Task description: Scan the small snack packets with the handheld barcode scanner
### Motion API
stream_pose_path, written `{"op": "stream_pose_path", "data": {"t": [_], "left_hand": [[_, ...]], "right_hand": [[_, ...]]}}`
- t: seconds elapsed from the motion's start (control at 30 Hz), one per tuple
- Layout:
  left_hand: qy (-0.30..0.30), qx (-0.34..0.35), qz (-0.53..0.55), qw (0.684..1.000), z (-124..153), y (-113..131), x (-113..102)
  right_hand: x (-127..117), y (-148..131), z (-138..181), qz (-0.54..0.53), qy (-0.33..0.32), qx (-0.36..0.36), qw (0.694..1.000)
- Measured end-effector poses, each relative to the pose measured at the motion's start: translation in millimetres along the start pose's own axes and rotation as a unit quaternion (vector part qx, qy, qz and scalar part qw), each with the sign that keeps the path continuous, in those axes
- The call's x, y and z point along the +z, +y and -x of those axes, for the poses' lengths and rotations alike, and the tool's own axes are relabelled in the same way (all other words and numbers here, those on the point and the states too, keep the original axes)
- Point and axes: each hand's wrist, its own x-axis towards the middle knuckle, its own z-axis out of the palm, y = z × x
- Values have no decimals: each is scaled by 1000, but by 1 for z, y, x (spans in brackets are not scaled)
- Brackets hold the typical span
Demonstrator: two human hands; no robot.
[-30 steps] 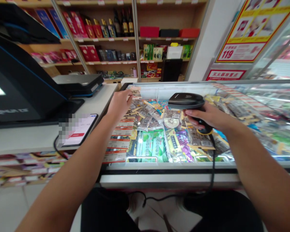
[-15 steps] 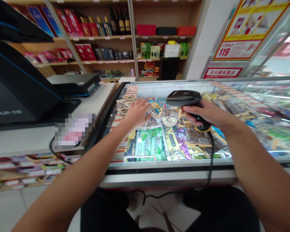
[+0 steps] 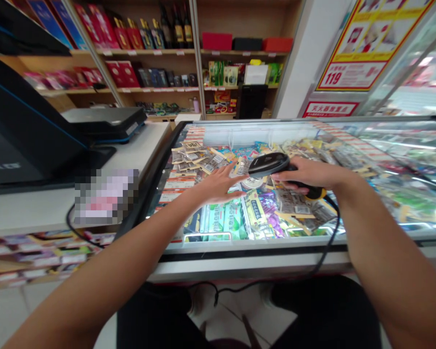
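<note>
My right hand (image 3: 307, 175) is closed around the handle of a black barcode scanner (image 3: 269, 164), whose head tilts down toward the packets in a glass-topped display case (image 3: 254, 245). The scanner's black cable (image 3: 325, 252) runs down over the case's front edge. My left hand (image 3: 218, 186) lies over the glass with fingers stretched out, flat above green and brown packets (image 3: 221, 218), just left of the scanner head. It holds nothing.
A white counter (image 3: 39, 208) on the left carries a black register screen (image 3: 22, 131), a flat black device (image 3: 101, 121) and a phone (image 3: 105, 196) on a cable. Shelves with bottles and red boxes (image 3: 160, 43) stand behind. A yellow poster (image 3: 363, 43) hangs at right.
My left hand has moved from the case's far left corner toward the middle, ending beside the scanner. My right hand has lowered the scanner and tilted its head down toward the glass.
</note>
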Motion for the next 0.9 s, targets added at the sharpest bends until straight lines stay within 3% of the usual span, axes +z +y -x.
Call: {"op": "stream_pose_path", "data": {"t": [0.23, 0.4, 0.53, 0.7, 0.83, 0.9], "left_hand": [[24, 2, 3, 1000, 0, 1, 3], [108, 19, 52, 993, -6, -6, 13], [181, -13, 177, 967, -14, -14, 13], [292, -99, 291, 905, -11, -34, -19], [460, -196, 354, 790, 4, -69, -52], [512, -238, 348, 748, 13, -92, -62]], "right_hand": [[0, 5, -4, 18, 5, -21, 1000], [1, 9, -5, -33, 48, -20, 998], [-1, 12, -7, -84, 104, -19, 991], [-1, 9, -6, -109, 136, -41, 984], [1, 5, -3, -107, 138, -34, 984], [2, 4, -1, -110, 134, -27, 984]]}}
